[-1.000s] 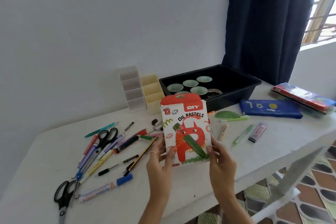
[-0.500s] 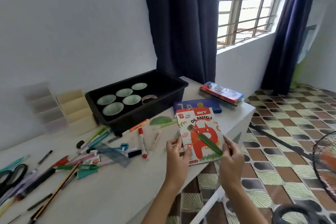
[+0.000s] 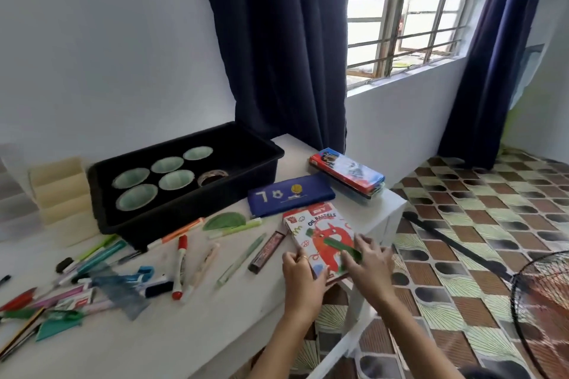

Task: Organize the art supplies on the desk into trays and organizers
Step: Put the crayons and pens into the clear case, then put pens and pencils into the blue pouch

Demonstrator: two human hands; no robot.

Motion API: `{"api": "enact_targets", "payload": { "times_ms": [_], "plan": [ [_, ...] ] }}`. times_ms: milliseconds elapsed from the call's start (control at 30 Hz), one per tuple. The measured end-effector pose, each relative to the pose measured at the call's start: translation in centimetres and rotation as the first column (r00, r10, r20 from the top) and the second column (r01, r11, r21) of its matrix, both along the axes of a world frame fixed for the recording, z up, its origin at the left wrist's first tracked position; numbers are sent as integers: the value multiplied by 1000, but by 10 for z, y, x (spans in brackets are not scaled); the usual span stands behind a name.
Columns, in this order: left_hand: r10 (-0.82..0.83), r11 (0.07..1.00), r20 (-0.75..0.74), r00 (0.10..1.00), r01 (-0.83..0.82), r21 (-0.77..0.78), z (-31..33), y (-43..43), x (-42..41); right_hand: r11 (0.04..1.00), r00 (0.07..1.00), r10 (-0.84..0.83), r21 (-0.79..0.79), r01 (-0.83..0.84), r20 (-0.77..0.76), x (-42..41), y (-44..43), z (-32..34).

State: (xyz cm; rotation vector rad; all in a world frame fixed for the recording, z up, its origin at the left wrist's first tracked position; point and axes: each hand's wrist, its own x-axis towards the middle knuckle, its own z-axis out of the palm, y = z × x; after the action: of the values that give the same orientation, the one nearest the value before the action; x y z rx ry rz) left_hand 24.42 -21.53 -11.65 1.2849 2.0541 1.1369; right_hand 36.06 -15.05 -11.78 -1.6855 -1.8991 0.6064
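Note:
The oil pastels box, white with a red cat on it, lies flat at the right end of the white desk, just in front of a blue pencil case. My left hand grips its near left corner, thumb on top. My right hand lies over the box's near right part with fingers spread. Loose markers, pens and rulers are scattered to the left. A black tray holding several green cups stands behind them.
A cream stepped organizer stands left of the tray. A red and blue pencil tin sits at the desk's far right corner. Beyond the desk edge are tiled floor, a fan guard and dark curtains.
The box went from upright in front of me to flat on the desk's right end. My view swung right. My right hand shifted from its edge onto its top.

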Motion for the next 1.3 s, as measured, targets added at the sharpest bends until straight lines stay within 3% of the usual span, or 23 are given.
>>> {"api": "enact_targets", "payload": {
  "times_ms": [133, 333, 500, 600, 733, 933, 1300],
  "plan": [
    [82, 996, 20, 996, -81, -26, 1, 24, 4, 991, 971, 69, 98, -94, 230, -5, 23, 0],
    [223, 975, 55, 973, -224, 6, 5, 49, 13, 961, 992, 122, 247, -127, 34, -16, 45, 1],
    [282, 956, 54, 958, -285, 64, 6, 65, 20, 941, 960, 170, 251, -226, 225, -15, 54, -8],
    [302, 951, 61, 951, -305, 56, 5, 75, 22, 935, 953, 256, 207, -287, 162, -10, 69, -16],
    [303, 951, 63, 951, -306, 47, 3, 86, 19, 924, 973, 226, 308, -228, 44, -12, 82, -21],
    [261, 965, 61, 964, -262, 12, 7, 97, 11, 915, 982, 183, 358, -184, 36, -19, 89, -25],
    [223, 974, 98, 970, -227, 23, 3, 104, 5, 943, 982, 184, 275, -189, 46, -25, 94, -17]
  ]
}}
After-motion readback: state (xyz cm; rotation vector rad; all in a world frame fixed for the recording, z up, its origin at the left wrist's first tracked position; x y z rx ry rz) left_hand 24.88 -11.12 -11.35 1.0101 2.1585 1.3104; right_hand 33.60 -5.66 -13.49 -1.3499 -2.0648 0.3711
